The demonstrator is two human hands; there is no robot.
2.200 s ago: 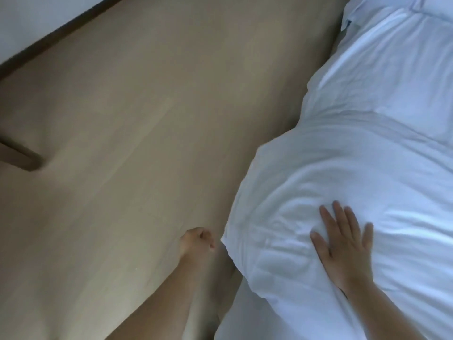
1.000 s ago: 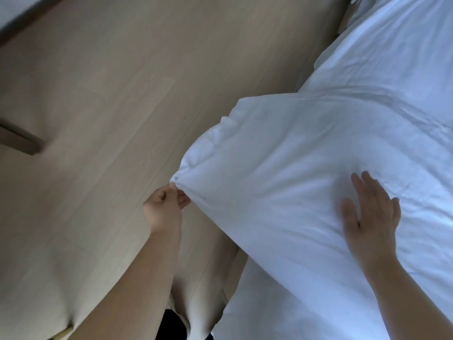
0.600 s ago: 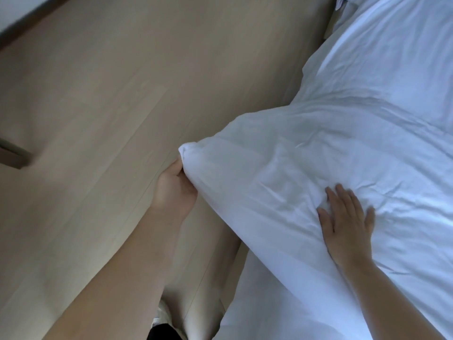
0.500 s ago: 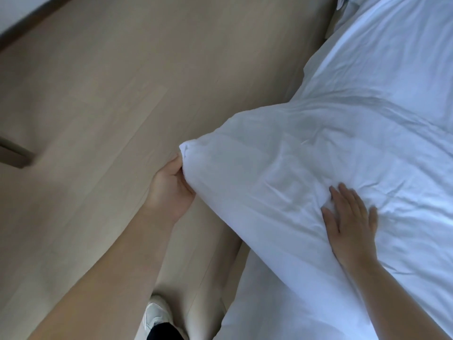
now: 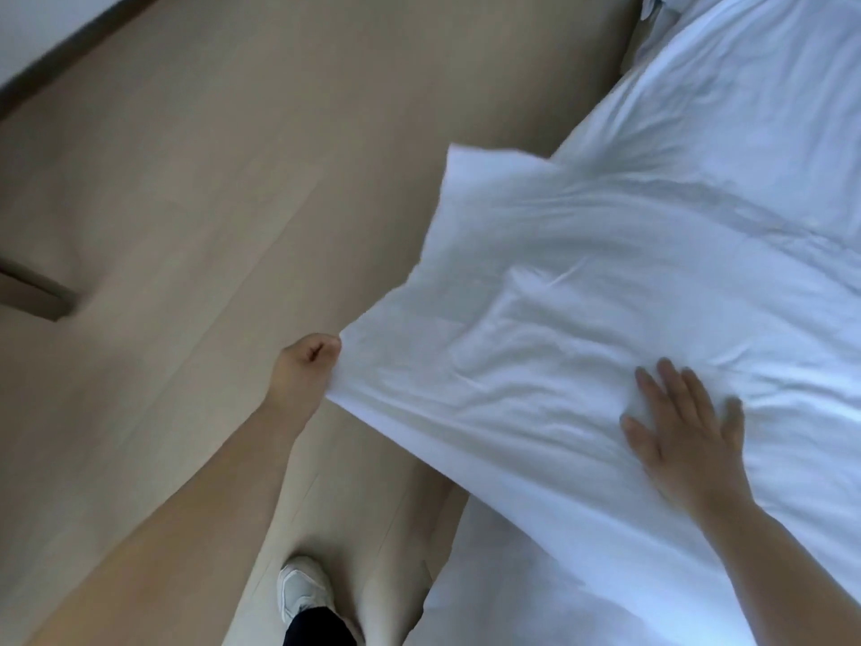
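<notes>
A white duvet point(image 5: 536, 328) covers the bed on the right and its near corner is lifted out over the floor. My left hand point(image 5: 305, 366) grips the duvet's edge at that corner, fingers curled round the cloth and pulling it taut to the left. My right hand point(image 5: 685, 426) lies flat on top of the duvet, fingers straight and spread, pressing it down on the bed. A second flap of the duvet sticks up behind the gripped edge.
Light wooden floor point(image 5: 195, 216) fills the left side. A dark skirting board point(image 5: 70, 53) runs along the far wall, and a dark furniture foot point(image 5: 32, 296) juts in at the left. My white shoe point(image 5: 303, 589) stands beside the bed. A pillow point(image 5: 768, 109) lies further up.
My left hand has taken hold of the duvet's corner and drawn it out over the floor, flatter and tauter now. My right hand stays pressed on the duvet.
</notes>
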